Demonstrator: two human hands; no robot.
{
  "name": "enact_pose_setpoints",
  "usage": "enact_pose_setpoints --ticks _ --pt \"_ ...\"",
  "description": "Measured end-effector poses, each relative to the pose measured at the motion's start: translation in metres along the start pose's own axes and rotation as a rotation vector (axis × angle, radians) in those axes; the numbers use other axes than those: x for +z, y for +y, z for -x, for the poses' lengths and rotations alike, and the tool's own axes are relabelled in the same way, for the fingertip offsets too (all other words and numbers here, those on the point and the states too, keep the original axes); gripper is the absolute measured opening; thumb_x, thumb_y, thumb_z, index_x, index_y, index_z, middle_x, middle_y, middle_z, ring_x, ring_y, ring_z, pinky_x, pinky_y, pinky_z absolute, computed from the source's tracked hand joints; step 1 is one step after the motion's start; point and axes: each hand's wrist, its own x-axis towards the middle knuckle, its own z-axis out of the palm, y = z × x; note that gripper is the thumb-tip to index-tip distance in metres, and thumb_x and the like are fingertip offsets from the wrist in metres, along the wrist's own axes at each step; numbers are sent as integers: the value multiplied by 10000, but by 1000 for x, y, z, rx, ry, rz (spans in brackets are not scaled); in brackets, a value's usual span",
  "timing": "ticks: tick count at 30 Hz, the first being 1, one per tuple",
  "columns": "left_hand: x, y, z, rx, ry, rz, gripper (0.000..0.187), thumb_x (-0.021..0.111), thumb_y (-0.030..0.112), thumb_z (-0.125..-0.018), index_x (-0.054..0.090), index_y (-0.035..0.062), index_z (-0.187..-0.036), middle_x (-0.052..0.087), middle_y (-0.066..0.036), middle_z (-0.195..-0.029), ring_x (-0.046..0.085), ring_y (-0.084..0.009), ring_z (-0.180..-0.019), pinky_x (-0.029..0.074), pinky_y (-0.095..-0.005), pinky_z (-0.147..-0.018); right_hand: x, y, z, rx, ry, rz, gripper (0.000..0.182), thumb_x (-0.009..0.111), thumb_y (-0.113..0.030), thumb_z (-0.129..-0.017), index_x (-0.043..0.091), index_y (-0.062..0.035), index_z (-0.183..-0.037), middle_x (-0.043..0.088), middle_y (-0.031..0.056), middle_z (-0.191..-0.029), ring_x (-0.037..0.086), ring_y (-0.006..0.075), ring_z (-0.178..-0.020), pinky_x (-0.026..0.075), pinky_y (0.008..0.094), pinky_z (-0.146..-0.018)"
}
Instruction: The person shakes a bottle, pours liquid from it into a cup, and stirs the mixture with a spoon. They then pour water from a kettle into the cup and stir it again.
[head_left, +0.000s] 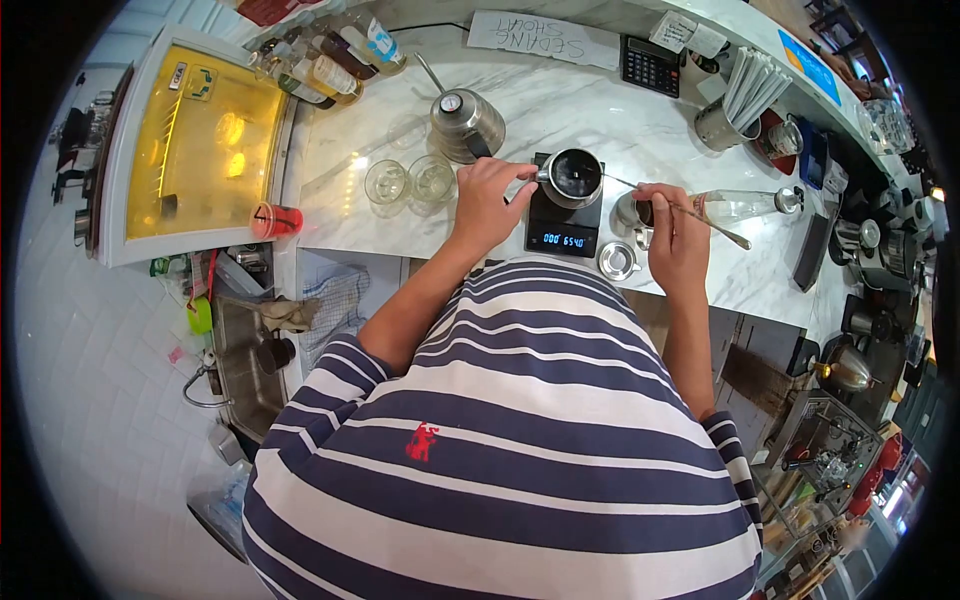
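Note:
A metal cup (pixel 572 203) of dark liquid stands on a black digital scale (pixel 563 222) with a lit blue display. My left hand (pixel 487 202) pinches the cup's side handle between thumb and fingers. In my right hand (pixel 678 242) is a long thin bar spoon (pixel 724 233), held slantwise, one end reaching to the cup's rim and the other pointing right. Partly hidden behind the right hand is a second metal vessel (pixel 628 208). Below it, near the counter edge, lies a round metal lid (pixel 617 260). A gooseneck kettle (pixel 470 122) stands just beyond my left hand.
Clear glasses (pixel 385 183) stand left of my left hand. A glass bottle (pixel 738 207) lies right of my right hand. Farther back are a calculator (pixel 650 66) and a tin of straws (pixel 722 128). A yellow-lit cabinet (pixel 200 140) and a sink (pixel 240 350) are at left.

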Motion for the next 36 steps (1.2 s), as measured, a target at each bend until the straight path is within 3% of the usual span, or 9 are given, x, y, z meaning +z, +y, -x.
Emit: enact_pose_setpoints --ticks 5,14,19,22,27,36 --pt "4 -3 0 -6 7 4 247 789 221 -874 762 156 -1110 742 22 -992 626 -226 -1019 376 -430 -907 7 -1 1 -33 -36 -7 150 571 -79 -1052 709 -21 -1039 694 109 -909 587 256 -712 470 357 -674" --pt "-2 1 0 -46 -26 4 246 785 205 -882 755 152 -1120 732 7 -991 626 -239 -1041 392 -422 -938 0 -9 -4 103 -49 16 186 544 -86 -1062 706 -3 -1024 701 99 -893 547 187 -593 425 319 -581" --pt "-1 5 -1 -33 -18 19 250 785 206 -884 755 145 -1124 734 3 -998 623 -240 -1046 391 -419 -947 5 -14 -1 11 -90 22 172 552 -99 -1067 713 -37 -1059 601 88 -751 525 183 -582 420 335 -571" --pt "-2 5 -1 -39 -26 14 257 785 207 -884 754 146 -1131 738 2 -1009 623 -242 -1049 393 -421 -950 8 -21 -3 58 -110 22 167 557 -101 -1068 714 -41 -1071 571 87 -734 507 177 -572 415 337 -565" --pt "-4 5 0 -43 -35 9 265 786 212 -884 753 151 -1140 742 5 -1022 623 -239 -1054 394 -422 -949 3 -14 -1 90 -14 35 203 525 -121 -1085 708 -34 -1068 711 84 -901 545 177 -601 438 327 -585" --pt "2 4 2 -22 -20 16 304 788 221 -876 741 151 -1169 737 12 -1011 619 -222 -1029 369 -439 -901 7 -17 4 21 -58 25 210 524 -118 -1084 710 -23 -1064 654 90 -834 542 193 -598 437 338 -585"
